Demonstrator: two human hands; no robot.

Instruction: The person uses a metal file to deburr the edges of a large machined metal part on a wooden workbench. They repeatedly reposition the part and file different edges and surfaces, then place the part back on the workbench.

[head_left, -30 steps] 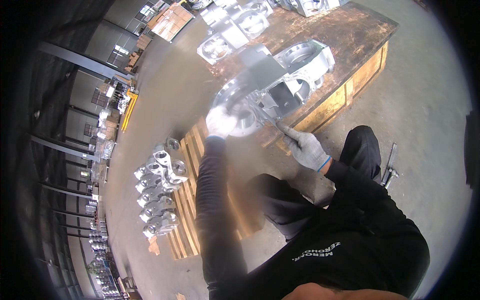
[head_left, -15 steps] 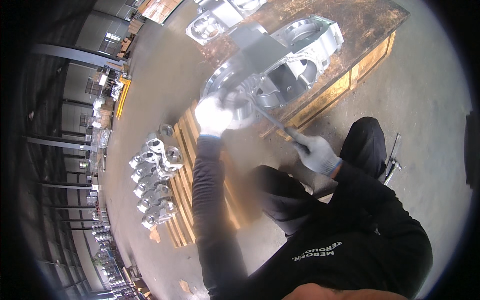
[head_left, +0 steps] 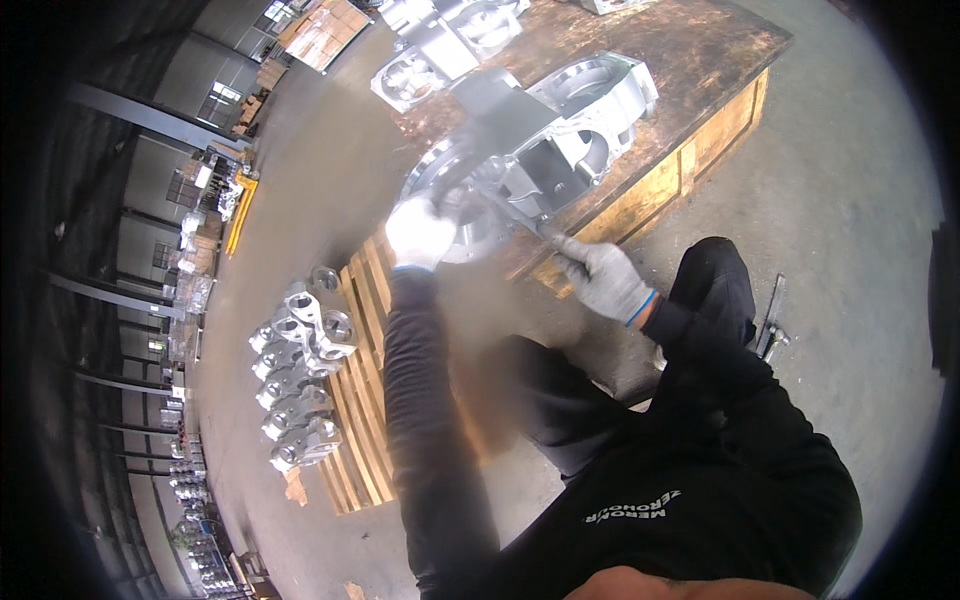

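Observation:
A large silvery metal casting (head_left: pixel 548 165) with round bores lies on a brown wooden crate, its near-left ring reaching past the crate's edge. My left hand (head_left: pixel 422 234), in a white glove, is at that ring; glare and blur hide its fingers. My right hand (head_left: pixel 604 276), in a grey-white glove with a blue cuff edge, is closed round the near end of a long grey bar-shaped tool (head_left: pixel 522 218). The tool slants up and left to the casting beside the ring. Its far end is blurred, so I cannot tell what it touches.
More castings (head_left: pixel 435 60) lie farther back on the wooden crate (head_left: pixel 700 75). Several smaller castings (head_left: pixel 300 375) are lined up beside a slatted wooden pallet (head_left: pixel 365 400) at left. Metal tools (head_left: pixel 772 320) lie on the floor by my right knee. Cartons (head_left: pixel 325 32) stand at the far left.
My right hand has moved up and left with the bar-shaped tool, closer to the casting. My left hand stays at the ring. The whole view has shifted slightly.

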